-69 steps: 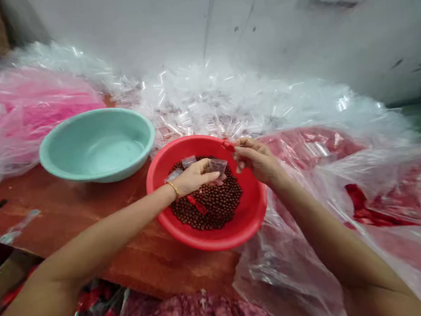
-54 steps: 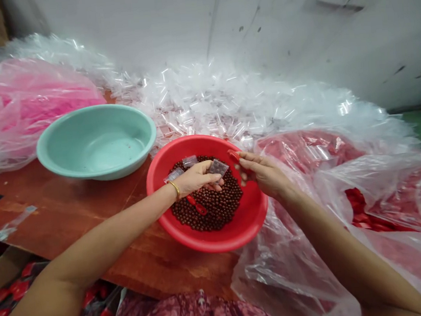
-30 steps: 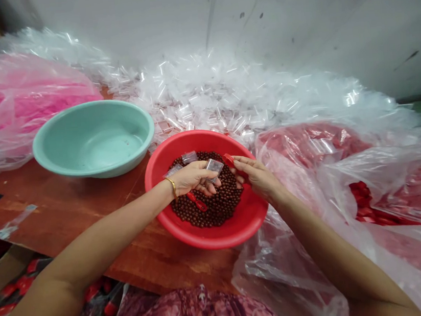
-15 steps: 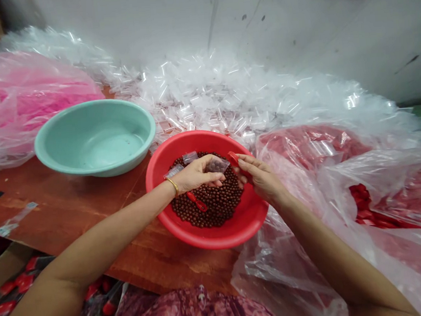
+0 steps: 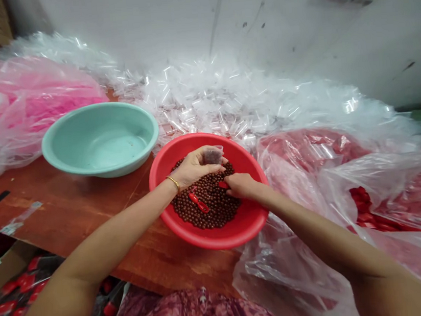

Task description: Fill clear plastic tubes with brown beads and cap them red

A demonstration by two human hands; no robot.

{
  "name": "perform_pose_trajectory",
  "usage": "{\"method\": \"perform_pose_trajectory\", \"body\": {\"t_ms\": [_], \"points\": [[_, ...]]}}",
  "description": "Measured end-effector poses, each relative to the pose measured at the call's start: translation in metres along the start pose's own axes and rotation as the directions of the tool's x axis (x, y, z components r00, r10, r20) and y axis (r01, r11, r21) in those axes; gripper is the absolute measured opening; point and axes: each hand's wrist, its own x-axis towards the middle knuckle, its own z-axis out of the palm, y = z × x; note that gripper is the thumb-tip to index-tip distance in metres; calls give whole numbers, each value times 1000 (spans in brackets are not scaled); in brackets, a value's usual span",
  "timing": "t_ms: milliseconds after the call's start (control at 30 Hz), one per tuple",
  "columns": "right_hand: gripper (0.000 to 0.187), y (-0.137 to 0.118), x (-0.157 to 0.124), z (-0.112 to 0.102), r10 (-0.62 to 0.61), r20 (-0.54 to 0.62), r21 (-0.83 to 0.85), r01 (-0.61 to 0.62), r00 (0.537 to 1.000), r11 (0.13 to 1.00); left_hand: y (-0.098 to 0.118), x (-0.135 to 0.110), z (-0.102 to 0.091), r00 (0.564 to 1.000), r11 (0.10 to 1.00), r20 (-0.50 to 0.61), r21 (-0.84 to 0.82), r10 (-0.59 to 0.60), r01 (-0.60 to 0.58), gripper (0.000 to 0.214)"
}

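Observation:
My left hand (image 5: 196, 166), with a gold bracelet at the wrist, is closed around a small clear plastic container (image 5: 213, 156) above the beads. Dark brown beads (image 5: 210, 217) fill the bottom of a red basin (image 5: 217, 240). Down at the beads on the right side, my right hand (image 5: 243, 185) is closed on a small red plastic piece (image 5: 223, 184), mostly covered by the fingers, so its kind is unclear. A red plastic piece with a loop at one end (image 5: 198, 203) lies on the beads, left of my right hand.
A turquoise basin (image 5: 100, 138) stands to the left on the reddish-brown table (image 5: 160, 260). Clear plastic containers (image 5: 220, 98) are heaped along the wall. Plastic bags with pink (image 5: 50, 100) and red contents (image 5: 309, 152) flank the basins. Red-capped packs (image 5: 19, 292) lie lower left.
My right hand has come down to the beads with the red piece. My left hand has turned the clear container more upright. The clear pieces near my left hand no longer show.

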Motion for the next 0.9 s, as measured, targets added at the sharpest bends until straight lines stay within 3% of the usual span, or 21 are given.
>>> {"method": "perform_pose_trajectory", "body": {"t_ms": [133, 300, 433, 500, 600, 733, 900], "points": [[37, 3, 2, 13, -40, 11, 54, 39, 999, 998, -2, 0, -1, 999, 999, -16, 9, -43, 43, 27], [22, -3, -3, -16, -42, -52, 185, 51, 998, 981, -5, 0, -4, 997, 996, 23, -57, -68, 69, 26], [36, -27, -7, -51, 59, -266, 560, 104, 962, 822, -5, 0, -4, 994, 988, 50, -118, -97, 102, 30], [33, -42, -8, -62, 62, -324, 637, 169, 944, 752, -5, -1, -3, 991, 982, 70, -140, -113, 122, 32], [28, -61, -8, -69, -15, -332, 623, 231, 943, 747, -6, -2, -2, 988, 976, 99, -174, -118, 134, 33], [26, -72, -8, -68, -136, -235, 564, 249, 962, 787, -9, -1, -1, 989, 977, 121, -184, -87, 109, 31], [23, -71, -13, -71, -158, -198, 544, 242, 967, 803, -14, 2, -2, 992, 980, 117, -187, -52, 73, 30]]}}
